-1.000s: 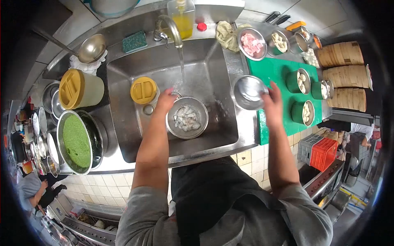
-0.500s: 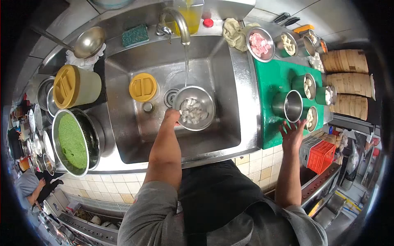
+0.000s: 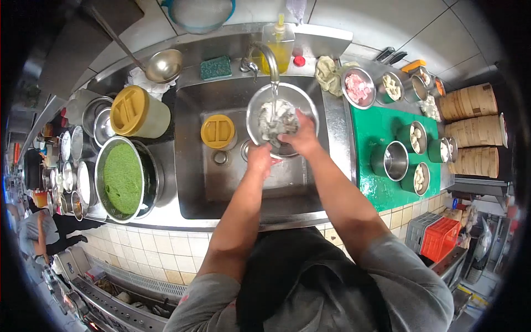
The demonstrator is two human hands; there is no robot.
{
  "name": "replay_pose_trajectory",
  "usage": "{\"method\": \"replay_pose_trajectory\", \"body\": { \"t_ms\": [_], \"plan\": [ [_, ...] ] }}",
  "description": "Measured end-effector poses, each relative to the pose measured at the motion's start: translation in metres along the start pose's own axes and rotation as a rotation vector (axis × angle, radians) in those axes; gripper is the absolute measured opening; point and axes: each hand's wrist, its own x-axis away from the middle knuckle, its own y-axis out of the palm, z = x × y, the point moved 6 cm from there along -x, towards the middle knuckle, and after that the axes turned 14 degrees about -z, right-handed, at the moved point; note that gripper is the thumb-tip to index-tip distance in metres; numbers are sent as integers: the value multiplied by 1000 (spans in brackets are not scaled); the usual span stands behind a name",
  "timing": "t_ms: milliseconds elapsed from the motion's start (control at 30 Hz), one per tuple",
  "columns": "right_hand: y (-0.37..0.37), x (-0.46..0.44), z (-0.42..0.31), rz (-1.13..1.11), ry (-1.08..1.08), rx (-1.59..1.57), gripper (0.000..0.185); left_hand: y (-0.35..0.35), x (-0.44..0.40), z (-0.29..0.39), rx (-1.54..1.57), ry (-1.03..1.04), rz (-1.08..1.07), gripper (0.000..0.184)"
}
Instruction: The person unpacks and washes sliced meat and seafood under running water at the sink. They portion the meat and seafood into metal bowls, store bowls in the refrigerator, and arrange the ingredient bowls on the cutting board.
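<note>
Under the running faucet [image 3: 268, 55] a round steel bowl [image 3: 255, 110] is held above the sink. Greyish-white pieces that look like raw shrimp [image 3: 270, 128] lie in it, with water falling onto them. My left hand [image 3: 261, 160] is closed on the bowl's near rim, its fingers partly hidden. Inside the bowl, at its right side, my right hand [image 3: 301, 135] has its thumb and fingers curled around some of the shrimp; the fingertips are partly hidden.
A yellow-lidded container [image 3: 217, 131] stands in the sink [image 3: 249, 207]. To the left are a colander of green paste [image 3: 123, 177] and a tub [image 3: 146, 116]. At right, steel cups [image 3: 390, 160] stand on a green board [image 3: 368, 193], near a bowl of pink meat [image 3: 359, 99].
My right hand has left the cups on the green board and is now in the bowl among the shrimp. The bowl has shifted up and right, under the water stream.
</note>
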Motion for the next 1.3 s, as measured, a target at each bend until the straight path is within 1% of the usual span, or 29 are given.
{"method": "replay_pose_trajectory", "body": {
  "t_ms": [67,100,167,200,267,300,333,400,433,467,500,533,567,633,667,733,767,800,867,900,967,1000,1067,1100,1167,1200,1267,1300],
  "plan": [
    [14,-6,-24,92,111,357,63,17,12,3,-31,22,-24,40],
    [16,-11,-25,87,108,355,63,26,23,14,-61,15,-13,41],
    [37,-36,-21,-276,114,283,47,12,21,13,-9,0,-25,41],
    [38,-45,-25,-281,107,286,47,8,23,18,41,-20,-40,42],
    [43,-61,-29,-321,129,391,37,1,29,29,27,-11,-40,44],
    [45,-71,-23,-307,204,515,41,-3,32,32,33,-9,1,44],
    [38,-66,-43,-311,204,517,41,-8,32,32,39,-9,41,45],
    [20,-58,-83,-361,156,570,42,-9,34,36,48,-19,32,47],
    [15,-58,-84,-310,205,546,43,-9,37,41,44,0,67,48],
    [16,-65,-78,-308,205,548,43,-8,39,46,41,19,101,49],
    [23,-77,-67,-387,148,678,44,-11,37,44,42,19,100,49],
    [29,-80,-65,-465,89,806,46,-13,34,43,41,29,45,49],
    [31,-81,-59,-464,90,807,46,-13,30,41,40,40,-10,48],
    [22,-74,-69,-187,8,682,51,-5,33,45,29,57,-17,48],
    [27,-67,-69,-185,8,681,51,0,34,47,17,72,-23,47],
    [37,-48,-78,-204,-84,659,56,4,30,44,26,60,-33,46],
    [36,-43,-72,-253,22,460,50,5,28,43,36,49,-41,46],
    [35,-45,-67,-251,20,460,50,5,29,44,35,51,-43,46],
    [39,-56,-51,-360,-20,474,39,3,31,45,39,40,-38,44],
    [35,-60,-57,-356,-20,474,39,3,31,46,38,42,-42,44],
    [21,-61,-75,-282,69,603,36,-1,33,45,20,32,-8,44],
    [14,-59,-84,-281,67,604,36,-2,31,45,21,34,-9,44],
    [5,-52,-86,-347,210,326,48,-3,28,45,59,48,-6,46],
    [10,-44,-78,-346,206,329,48,-1,29,48,61,53,-6,46],
    [19,-22,-75,-78,-76,704,51,6,35,60,-37,82,5,47],
    [22,-19,-72,-78,-80,706,51,6,36,58,-36,85,7,47],
    [28,-21,-52,-280,124,582,62,6,36,52,-30,97,0,45],
    [34,-33,-31,-214,56,497,49,0,31,42,21,120,7,42]
  ]
}}
